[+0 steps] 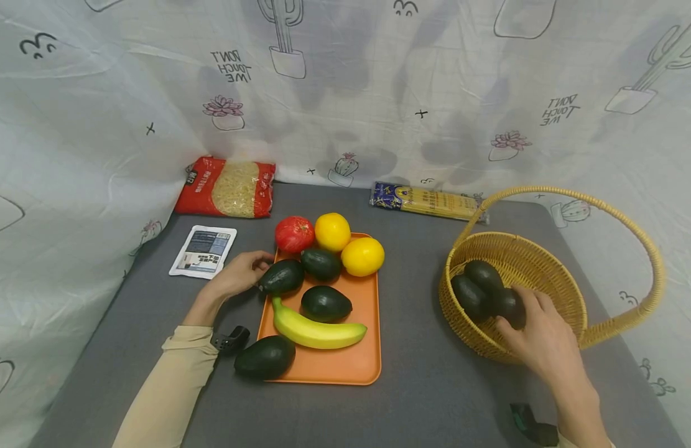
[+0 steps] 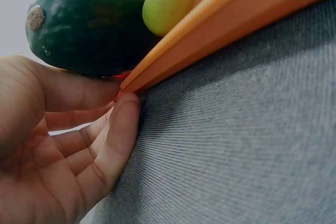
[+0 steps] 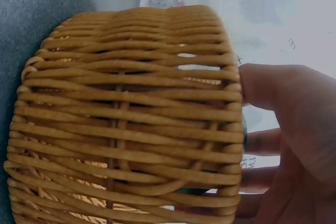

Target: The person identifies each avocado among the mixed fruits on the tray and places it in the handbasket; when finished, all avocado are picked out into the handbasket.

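Note:
At the left rim of the orange tray (image 1: 356,367), my left hand (image 1: 241,274) pinches the edge between thumb and fingers. An avocado (image 1: 282,277) lies just above that thumb, as the left wrist view also shows with the tray edge (image 2: 220,35). More avocados and a banana (image 1: 317,333) lie on the tray; one avocado (image 1: 265,358) overlaps its lower left corner. My right hand (image 1: 549,339) reaches into the wicker basket (image 1: 547,264) and holds an avocado (image 1: 509,307) beside two others (image 1: 483,275). In the right wrist view, the basket wall (image 3: 126,119) hides most of the grip.
A pomegranate (image 1: 295,234) and two yellow fruits (image 1: 362,256) sit at the tray's far end. A white packet (image 1: 203,251) and a red pasta bag (image 1: 227,188) lie on the left, a spaghetti pack (image 1: 429,201) at the back. The basket's handle (image 1: 630,224) arches up.

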Demonstrator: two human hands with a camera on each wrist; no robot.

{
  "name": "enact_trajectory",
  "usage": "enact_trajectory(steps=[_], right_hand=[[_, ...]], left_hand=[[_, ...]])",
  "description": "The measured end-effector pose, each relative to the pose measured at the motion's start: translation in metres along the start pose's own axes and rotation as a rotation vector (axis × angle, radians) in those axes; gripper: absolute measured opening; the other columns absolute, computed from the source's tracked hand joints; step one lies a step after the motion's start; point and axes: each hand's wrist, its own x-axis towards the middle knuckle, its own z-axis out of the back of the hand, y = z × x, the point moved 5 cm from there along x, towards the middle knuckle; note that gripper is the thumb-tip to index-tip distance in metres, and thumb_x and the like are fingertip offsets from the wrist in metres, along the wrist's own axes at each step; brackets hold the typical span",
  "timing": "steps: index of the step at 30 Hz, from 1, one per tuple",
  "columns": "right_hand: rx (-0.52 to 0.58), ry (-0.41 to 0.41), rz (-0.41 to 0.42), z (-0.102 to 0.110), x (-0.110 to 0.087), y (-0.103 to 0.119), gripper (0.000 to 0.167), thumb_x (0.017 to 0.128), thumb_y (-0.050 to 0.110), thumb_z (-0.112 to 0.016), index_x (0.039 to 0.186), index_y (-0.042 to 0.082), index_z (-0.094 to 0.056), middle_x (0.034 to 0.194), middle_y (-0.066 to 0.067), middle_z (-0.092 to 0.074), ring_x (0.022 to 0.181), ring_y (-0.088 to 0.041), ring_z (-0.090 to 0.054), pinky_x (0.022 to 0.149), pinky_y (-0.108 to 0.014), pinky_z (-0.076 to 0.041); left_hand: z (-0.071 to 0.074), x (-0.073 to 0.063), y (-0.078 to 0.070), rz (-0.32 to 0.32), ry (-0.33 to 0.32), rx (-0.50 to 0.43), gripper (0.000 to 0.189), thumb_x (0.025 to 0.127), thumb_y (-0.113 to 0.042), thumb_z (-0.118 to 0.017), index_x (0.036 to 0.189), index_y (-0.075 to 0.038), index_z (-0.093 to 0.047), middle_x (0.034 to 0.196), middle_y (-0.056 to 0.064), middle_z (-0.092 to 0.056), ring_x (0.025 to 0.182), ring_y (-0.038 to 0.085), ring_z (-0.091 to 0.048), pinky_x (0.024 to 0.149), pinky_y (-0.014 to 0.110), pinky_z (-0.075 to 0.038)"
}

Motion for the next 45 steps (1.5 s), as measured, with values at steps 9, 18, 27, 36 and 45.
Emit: enact_trajectory(steps=[9,18,27,36,45], right_hand=[[-0.019,0.061,-0.015,-0.009,0.005,-0.009,0.067,0.081,0.024,-0.07,0.138,-0.001,-0.044,0.13,-0.033,-0.047,0.104,-0.058,-0.052,0.075,-0.067,-0.041],[-0.022,0.137,0.005,-0.017,0.008,-0.014,0.065,0.079,0.025,-0.073,0.132,-0.002,-0.046,0.121,-0.031,-0.055,0.1,-0.055,-0.056,0.072,-0.063,-0.044],[-0.049,0.189,0.034,-0.021,0.01,-0.011,0.06,0.081,0.028,-0.072,0.13,0.0,-0.051,0.129,-0.031,-0.054,0.108,-0.055,-0.055,0.077,-0.063,-0.046],[-0.056,0.187,0.042,-0.021,0.011,-0.01,0.061,0.081,0.029,-0.072,0.131,0.0,-0.051,0.13,-0.031,-0.054,0.109,-0.056,-0.054,0.077,-0.064,-0.046],[-0.063,0.214,0.03,-0.021,0.011,-0.012,0.063,0.083,0.03,-0.072,0.133,-0.001,-0.05,0.131,-0.032,-0.052,0.11,-0.056,-0.053,0.078,-0.064,-0.045]], left_hand=[[0.001,-0.001,0.0,0.004,-0.004,0.005,0.038,0.09,0.005,-0.048,0.126,0.012,-0.054,0.098,0.022,-0.064,0.085,0.023,-0.058,0.07,0.029,-0.047],[0.001,-0.002,0.0,0.008,-0.001,0.004,0.038,0.09,0.005,-0.048,0.127,0.012,-0.054,0.099,0.022,-0.064,0.087,0.025,-0.058,0.071,0.029,-0.046],[0.0,-0.001,0.0,0.011,0.002,0.008,0.038,0.09,0.004,-0.048,0.127,0.011,-0.054,0.099,0.022,-0.063,0.087,0.025,-0.057,0.071,0.029,-0.046],[0.001,-0.001,0.0,0.013,0.0,0.011,0.038,0.09,0.003,-0.048,0.127,0.011,-0.055,0.1,0.022,-0.064,0.087,0.025,-0.058,0.072,0.029,-0.046],[0.001,0.0,0.0,0.005,0.001,0.01,0.038,0.09,0.004,-0.048,0.127,0.011,-0.055,0.099,0.022,-0.064,0.086,0.025,-0.058,0.071,0.029,-0.046]])
